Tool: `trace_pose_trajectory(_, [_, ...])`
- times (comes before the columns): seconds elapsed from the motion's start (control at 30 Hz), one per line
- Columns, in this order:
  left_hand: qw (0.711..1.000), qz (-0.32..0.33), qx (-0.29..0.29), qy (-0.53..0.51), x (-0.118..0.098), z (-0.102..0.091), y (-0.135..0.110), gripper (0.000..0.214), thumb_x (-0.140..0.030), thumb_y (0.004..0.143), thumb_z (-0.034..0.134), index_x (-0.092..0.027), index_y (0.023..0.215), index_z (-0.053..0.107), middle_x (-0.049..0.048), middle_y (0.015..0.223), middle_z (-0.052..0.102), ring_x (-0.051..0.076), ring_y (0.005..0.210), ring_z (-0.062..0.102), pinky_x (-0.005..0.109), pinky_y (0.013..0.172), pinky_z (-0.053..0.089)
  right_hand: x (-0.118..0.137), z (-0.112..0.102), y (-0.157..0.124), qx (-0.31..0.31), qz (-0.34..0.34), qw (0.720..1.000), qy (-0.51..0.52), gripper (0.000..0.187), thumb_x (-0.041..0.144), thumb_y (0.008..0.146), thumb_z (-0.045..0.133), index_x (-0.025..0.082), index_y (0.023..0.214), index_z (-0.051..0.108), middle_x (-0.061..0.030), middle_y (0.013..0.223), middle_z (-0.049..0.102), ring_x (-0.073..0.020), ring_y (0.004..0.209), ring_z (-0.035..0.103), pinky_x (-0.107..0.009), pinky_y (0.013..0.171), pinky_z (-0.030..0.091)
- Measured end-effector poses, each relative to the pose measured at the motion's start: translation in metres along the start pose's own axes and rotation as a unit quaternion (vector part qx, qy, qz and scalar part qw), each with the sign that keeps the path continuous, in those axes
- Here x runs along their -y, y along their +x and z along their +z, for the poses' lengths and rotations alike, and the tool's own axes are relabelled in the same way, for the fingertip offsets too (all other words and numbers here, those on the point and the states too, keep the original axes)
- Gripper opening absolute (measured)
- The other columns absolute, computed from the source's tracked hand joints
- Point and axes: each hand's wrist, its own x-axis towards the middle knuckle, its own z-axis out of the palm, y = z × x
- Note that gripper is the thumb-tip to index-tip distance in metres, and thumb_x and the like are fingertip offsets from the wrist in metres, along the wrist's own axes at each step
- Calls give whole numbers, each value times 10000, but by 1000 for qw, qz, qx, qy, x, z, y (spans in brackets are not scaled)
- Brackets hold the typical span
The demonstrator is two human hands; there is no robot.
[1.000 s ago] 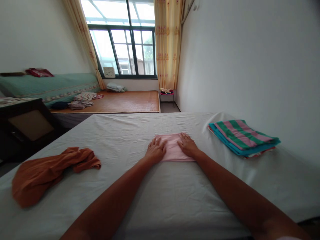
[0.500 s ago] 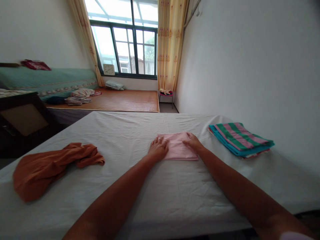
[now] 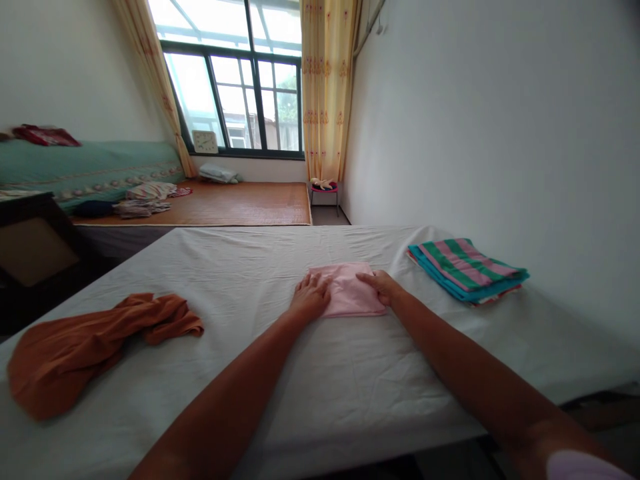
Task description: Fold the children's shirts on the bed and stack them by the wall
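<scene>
A folded pink cloth (image 3: pixel 350 293), perhaps a garment, lies flat on the white sheet (image 3: pixel 240 267) in front of me. My left hand (image 3: pixel 312 297) rests with fingers spread over its left edge. At its right edge my right hand (image 3: pixel 384 288) grips the cloth, thumb on top and the other fingers curled at the side and partly hidden. To the right is a neat stack of folded cloths (image 3: pixel 465 270), with a green and pink striped one on top and turquoise below. A crumpled rust-brown garment (image 3: pixel 100 347) lies at the left.
Beyond the sheeted surface stands a bed with a brown mat (image 3: pixel 240 203), clothes (image 3: pixel 145 200) and a small pillow (image 3: pixel 219 174). A dark cabinet (image 3: pixel 40 233) is at the left. A small stool (image 3: pixel 325 189) stands by the curtain, and a white wall (image 3: pixel 480 133) runs along the right.
My right hand has slid down the right edge of the pink cloth and now grips it there. My left hand stays flat on it. The view has turned slightly right.
</scene>
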Motion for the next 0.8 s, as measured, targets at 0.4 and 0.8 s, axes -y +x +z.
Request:
trace_pose_trajectory(0.4, [1000,-14,-17,-17,8,2,9,531,-451,965,287,-259,1454,363,73,1517,359,244,1384,328,418,1121,263,12,-3,-5,-1,-52,998,27,245,215,585,760,143,797,661,-28,666,710,-173,579,638,-294,588,532])
trace_pose_trajectory(0.8, [997,13,0,73,14,1,11,508,-433,965,291,-190,1366,486,111,1483,407,285,1376,337,475,1097,292,28,-53,-22,-90,-165,982,0,234,288,620,737,174,807,654,-24,736,707,-185,714,649,-294,659,538])
